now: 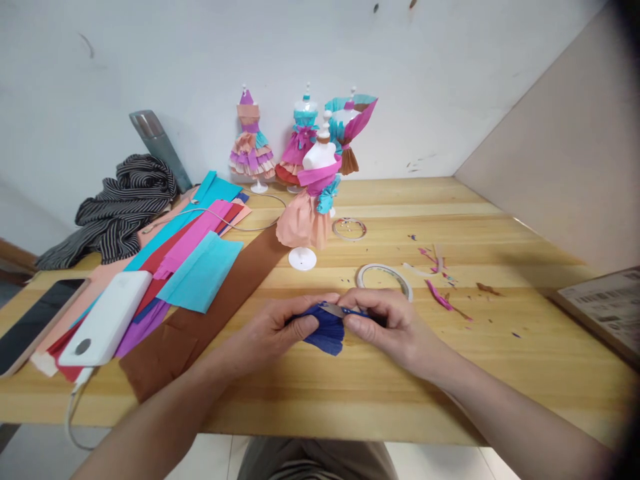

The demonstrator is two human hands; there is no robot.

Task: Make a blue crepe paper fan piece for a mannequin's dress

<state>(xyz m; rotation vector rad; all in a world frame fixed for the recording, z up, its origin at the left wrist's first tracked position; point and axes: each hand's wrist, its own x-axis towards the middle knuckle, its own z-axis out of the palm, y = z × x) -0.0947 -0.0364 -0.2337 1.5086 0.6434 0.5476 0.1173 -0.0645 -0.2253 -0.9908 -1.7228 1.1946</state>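
Observation:
My left hand [280, 327] and my right hand [387, 323] meet over the wooden table [500, 353], both pinched on a gathered piece of dark blue crepe paper [327, 330]. A thin pale strip, perhaps tape, runs along the paper's top edge between my thumbs. Just beyond my hands stands a small white mannequin [310, 200] in a peach skirt with a pink and teal wrap. A tape ring [385, 275] lies on the table right behind my right hand.
Coloured crepe sheets [200, 267] and a brown strip [220, 300] spread at left, with a white power bank [113, 317] and a phone [35, 320]. Three dressed mannequins [300, 137] stand by the wall, striped cloth [123, 203] at far left. Pink scraps [440, 293] lie at right, a box [605, 310] at the edge.

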